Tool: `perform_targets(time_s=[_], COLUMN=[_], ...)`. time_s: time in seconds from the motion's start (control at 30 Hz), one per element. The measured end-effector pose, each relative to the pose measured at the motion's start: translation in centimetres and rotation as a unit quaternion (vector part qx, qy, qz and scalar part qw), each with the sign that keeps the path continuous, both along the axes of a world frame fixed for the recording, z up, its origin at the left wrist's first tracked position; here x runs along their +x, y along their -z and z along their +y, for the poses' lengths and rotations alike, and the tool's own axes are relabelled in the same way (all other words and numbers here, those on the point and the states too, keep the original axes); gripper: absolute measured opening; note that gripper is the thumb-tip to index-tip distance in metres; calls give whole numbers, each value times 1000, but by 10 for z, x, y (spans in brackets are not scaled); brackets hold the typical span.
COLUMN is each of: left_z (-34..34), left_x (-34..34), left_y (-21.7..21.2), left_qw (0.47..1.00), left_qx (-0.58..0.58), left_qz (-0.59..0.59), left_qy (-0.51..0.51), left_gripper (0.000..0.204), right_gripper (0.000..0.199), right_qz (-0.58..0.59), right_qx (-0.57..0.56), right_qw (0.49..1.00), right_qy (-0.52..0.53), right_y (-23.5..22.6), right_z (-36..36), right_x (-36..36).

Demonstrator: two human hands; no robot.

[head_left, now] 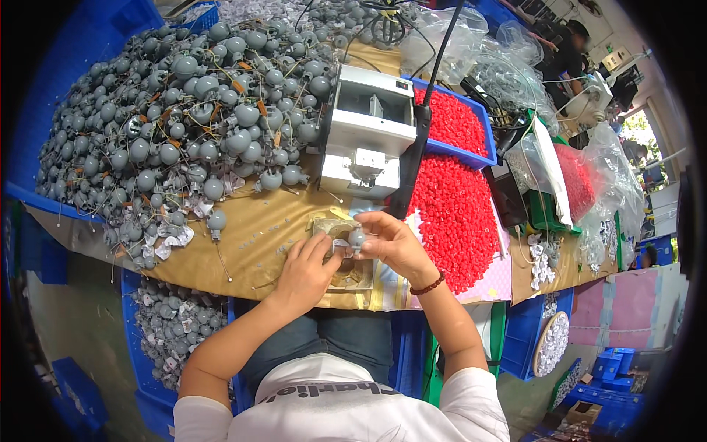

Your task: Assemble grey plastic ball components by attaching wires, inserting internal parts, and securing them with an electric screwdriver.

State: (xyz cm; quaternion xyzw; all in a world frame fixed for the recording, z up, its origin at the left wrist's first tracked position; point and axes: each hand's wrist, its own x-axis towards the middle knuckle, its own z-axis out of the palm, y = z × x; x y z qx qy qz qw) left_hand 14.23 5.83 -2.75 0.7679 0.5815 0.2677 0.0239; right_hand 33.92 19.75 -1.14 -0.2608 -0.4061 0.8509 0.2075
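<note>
My right hand (394, 247) pinches a small grey ball-shaped part (356, 238) between thumb and fingers, over the front of the table. Close to its left side, my left hand (308, 269) has its fingers curled and its thumb and fingertip drawn together. Something small and pale shows at those left fingertips, too small to name. Under both hands lies a flat clear block or tray (361, 278) with rounded shapes in it. A white bench machine (368, 125) stands just beyond the hands.
A big heap of grey ball-shaped parts with wires (191, 110) fills the left. Red small pieces (456, 228) are heaped at the right, with more in a blue tray (490, 158). A dark upright bar (421, 125) rises by the machine. Below is a blue crate (140, 346).
</note>
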Motion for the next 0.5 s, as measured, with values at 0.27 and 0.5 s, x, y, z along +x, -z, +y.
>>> perform_targets(time_s=[0.27,0.5], left_z=[3,5], left_x=[-8,-9], left_y=[2,-1], left_qw=[999,999], left_qx=[-11,-8], left_qz=[-35,-38], left_qy=[12,18], left_gripper=[41,37], right_gripper=[37,29], right_qz=[-251,-234], right_qx=[489,549], right_qw=[834,799], right_qy=[-50,-74], right_y=[-14,-13], right_z=[-4,0], right_x=[-17,-19])
